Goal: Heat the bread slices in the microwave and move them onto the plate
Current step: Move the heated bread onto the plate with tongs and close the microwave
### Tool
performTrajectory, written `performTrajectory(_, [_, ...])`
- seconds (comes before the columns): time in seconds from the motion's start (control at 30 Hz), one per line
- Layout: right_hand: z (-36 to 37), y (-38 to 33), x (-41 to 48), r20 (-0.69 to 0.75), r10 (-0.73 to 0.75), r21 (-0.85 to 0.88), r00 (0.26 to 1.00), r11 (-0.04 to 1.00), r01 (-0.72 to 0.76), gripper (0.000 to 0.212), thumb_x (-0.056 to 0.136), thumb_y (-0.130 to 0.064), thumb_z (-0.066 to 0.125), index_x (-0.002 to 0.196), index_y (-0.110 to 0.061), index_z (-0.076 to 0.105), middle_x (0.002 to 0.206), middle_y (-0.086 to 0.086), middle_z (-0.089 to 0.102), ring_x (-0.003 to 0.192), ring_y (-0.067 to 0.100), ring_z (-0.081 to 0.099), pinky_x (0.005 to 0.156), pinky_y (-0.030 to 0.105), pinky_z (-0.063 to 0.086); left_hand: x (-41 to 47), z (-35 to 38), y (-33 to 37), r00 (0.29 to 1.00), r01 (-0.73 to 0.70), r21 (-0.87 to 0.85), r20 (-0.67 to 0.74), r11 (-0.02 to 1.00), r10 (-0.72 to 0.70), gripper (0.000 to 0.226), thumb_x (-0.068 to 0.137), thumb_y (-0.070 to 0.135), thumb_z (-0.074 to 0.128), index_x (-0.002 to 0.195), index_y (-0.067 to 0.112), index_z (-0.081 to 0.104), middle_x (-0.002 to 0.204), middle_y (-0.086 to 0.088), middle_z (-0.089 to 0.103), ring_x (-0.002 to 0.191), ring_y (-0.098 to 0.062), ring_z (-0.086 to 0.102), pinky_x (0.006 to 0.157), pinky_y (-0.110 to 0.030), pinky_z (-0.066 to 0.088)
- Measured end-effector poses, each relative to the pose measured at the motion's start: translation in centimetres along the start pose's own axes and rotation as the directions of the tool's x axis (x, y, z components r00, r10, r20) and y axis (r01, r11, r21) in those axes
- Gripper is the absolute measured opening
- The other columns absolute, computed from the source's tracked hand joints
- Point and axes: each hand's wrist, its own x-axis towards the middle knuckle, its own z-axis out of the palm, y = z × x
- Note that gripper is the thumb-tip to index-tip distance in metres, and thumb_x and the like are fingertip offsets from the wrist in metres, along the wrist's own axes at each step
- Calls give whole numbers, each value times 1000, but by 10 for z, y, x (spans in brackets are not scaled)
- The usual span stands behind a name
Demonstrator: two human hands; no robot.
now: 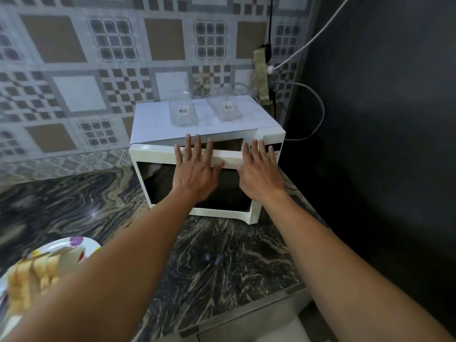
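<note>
Dark marbled stone forms the counter point(222, 255), and at its lower left corner sits a white plate point(56, 243) with coloured spots. The bread point(32, 272) is stacked on this plate, blurred and partly hidden behind the left forearm. Behind is a tiled wall point(74, 82) in grey and brown squares. Toward the middle, the left hand point(195, 169) lies flat with straight, spread fingers on the upper part of the door point(222, 193) of the white microwave point(153, 156) and grips nothing. The door stands slightly away from the body on its right side. Two clear jars point(183, 111) stand on top of the microwave. The right hand point(259, 174) is just beside the left, also flat, fingers straight over the door's top edge, holding nothing. A pale cable point(318, 112) loops at the far right.
</note>
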Motion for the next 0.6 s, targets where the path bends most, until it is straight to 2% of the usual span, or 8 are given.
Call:
performTrajectory(0.2, [5,18,34,39,-35,25,999,999,34,67,106,-47,14,158,-10,-5,166,13,-8,152,25,-15,121,45,-11,19,13,8,997,73,3,-37,997,-73,75,100,62,1,158,18,-14,166,-12,-16,148,-33,-29,120,-58,-13])
performTrajectory(0.37, [13,26,53,18,-69,-23,997,997,69,66,106,-49,9,156,-14,-16,165,7,-17,149,25,-25,119,53,-14,32,16,13,992,128,49,-22,991,-127,74,100,61,4,157,18,-18,166,-11,-19,148,-35,-29,118,-63,-12])
performTrajectory(0.6, [19,41,89,29,-135,-43,990,990,136,62,106,-46,9,156,-19,-16,166,6,-13,150,26,-20,114,62,-16,53,17,24,973,230,103,-31,968,-228,74,101,61,3,159,17,-13,167,-11,-14,151,-33,-22,118,-64,-11])
